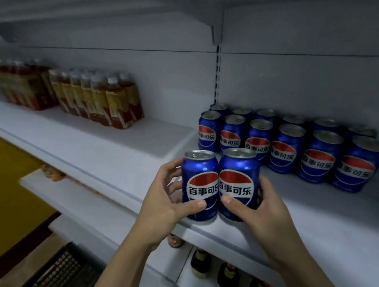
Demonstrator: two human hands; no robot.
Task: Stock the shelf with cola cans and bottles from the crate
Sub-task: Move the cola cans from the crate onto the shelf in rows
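Note:
Two blue cola cans stand side by side at the front edge of the white shelf (pixel 320 220). My left hand (pixel 163 201) grips the left can (pixel 199 182), thumb across its front. My right hand (pixel 260 210) grips the right can (pixel 238 180) the same way. Behind and to the right, several more blue cola cans (pixel 287 144) stand upright in rows on the same shelf. A black crate (pixel 57 275) sits on the floor at the lower left.
Several bottles of brown tea with yellow labels (pixel 107 99) stand at the shelf's back left. Bare shelf lies between them and the cans. Dark bottles (pixel 201 263) stand on the lower shelves. Another shelf hangs overhead.

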